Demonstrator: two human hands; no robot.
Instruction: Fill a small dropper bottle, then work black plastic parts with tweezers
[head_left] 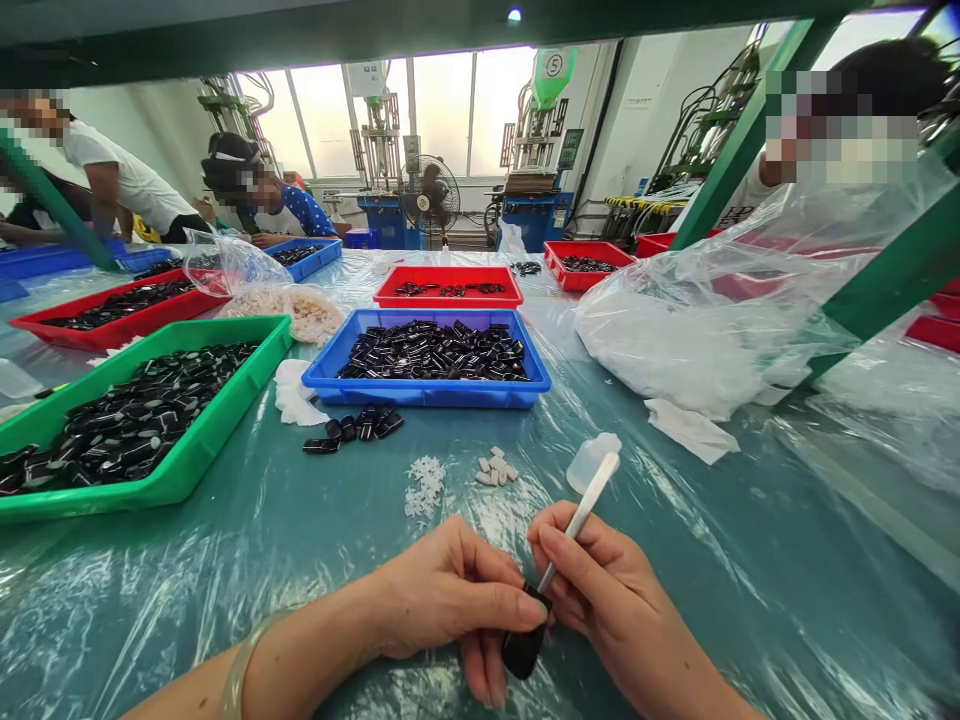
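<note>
My left hand (465,600) holds a small glossy black piece (523,648) between thumb and fingers, low in the view. In my right hand (600,570) is a thin tool with a flat white end (600,480), tilted up to the right; its metal lower end meets the top of the black piece. Beyond my hands lie a pile of white flakes (425,487), some small off-white pieces (496,468) and a translucent cup (592,462). Several black pieces (366,424) sit in front of a blue tray (427,397) full of similar ones.
A green tray (180,480) of black pieces stands at the left, with a red tray (112,335) behind it. Farther back is another red tray (450,300). Large clear plastic bags (675,330) and a green post (885,290) are at the right. Other people are across the table.
</note>
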